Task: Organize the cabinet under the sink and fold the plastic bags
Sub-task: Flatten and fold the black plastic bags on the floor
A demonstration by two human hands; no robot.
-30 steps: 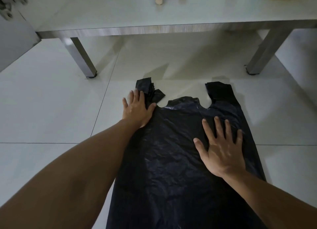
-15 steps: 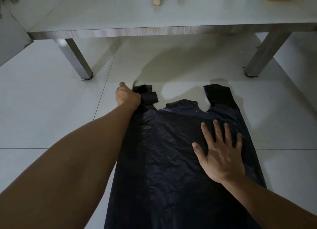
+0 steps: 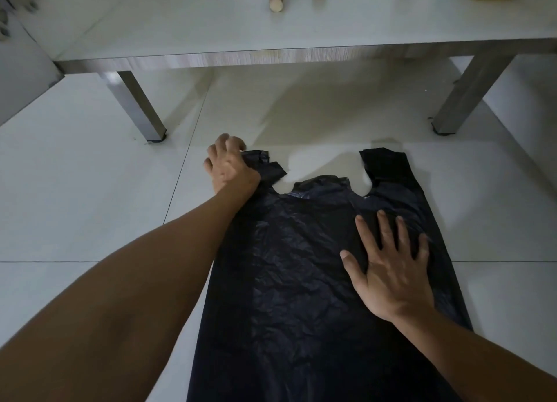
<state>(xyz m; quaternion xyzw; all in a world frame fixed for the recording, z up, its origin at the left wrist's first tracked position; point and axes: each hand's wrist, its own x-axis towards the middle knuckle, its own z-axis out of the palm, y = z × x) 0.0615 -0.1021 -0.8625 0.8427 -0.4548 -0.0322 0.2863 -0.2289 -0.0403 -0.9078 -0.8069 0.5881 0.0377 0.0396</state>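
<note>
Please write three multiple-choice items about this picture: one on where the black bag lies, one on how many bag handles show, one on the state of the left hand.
1. The black plastic bag lies:
A. on the table
B. on the tiled floor
C. in a cabinet

2. Bag handles in view:
A. one
B. two
C. four

3. The left hand:
A. grips the left handle
B. lies flat on the bag
C. hangs in the air

Answers: 1 B, the bag is spread on floor tiles; 2 B, the right handle lies flat; 3 A, fingers curl round the bunched strap, while the right hand presses flat.
</note>
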